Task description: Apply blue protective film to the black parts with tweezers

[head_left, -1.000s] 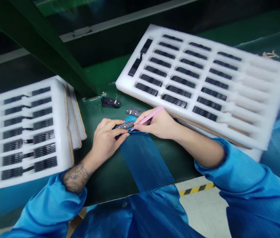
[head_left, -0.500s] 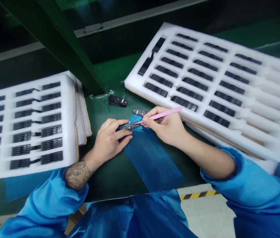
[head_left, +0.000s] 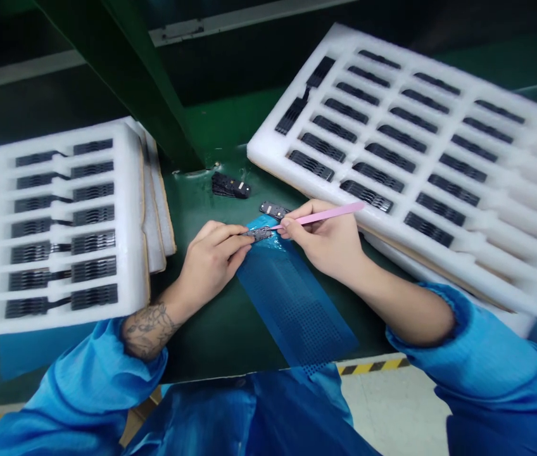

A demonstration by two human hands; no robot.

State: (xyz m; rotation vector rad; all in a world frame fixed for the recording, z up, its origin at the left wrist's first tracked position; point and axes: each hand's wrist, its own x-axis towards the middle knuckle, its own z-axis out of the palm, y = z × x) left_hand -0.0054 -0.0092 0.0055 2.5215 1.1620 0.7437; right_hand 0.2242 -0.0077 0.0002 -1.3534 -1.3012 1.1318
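Observation:
My left hand [head_left: 215,253] pinches the left end of a small black part [head_left: 261,234] with tiny metal details, at the top of a blue sheet. Between the fingers of my right hand [head_left: 328,244] is a pair of pink tweezers [head_left: 332,214]. The tweezers' tip touches or nearly touches the right end of that part; which one is too small to tell. A second black part [head_left: 273,210] lies just beyond, partly behind my right fingertips. Farther back, a small stack of black parts [head_left: 230,185] rests on the green table.
A white foam tray [head_left: 261,149] with rows of black parts stands at the right, its rightmost slots bare. More stacked foam trays [head_left: 130,253] are at the left. The blue perforated sheet [head_left: 297,304] hangs toward the table's front edge. A green post [head_left: 154,95] rises behind.
My left fingers have drawn back to the left end of the black part, uncovering more of the blue film. The tweezers stay at its right end. The whole view has shifted slightly.

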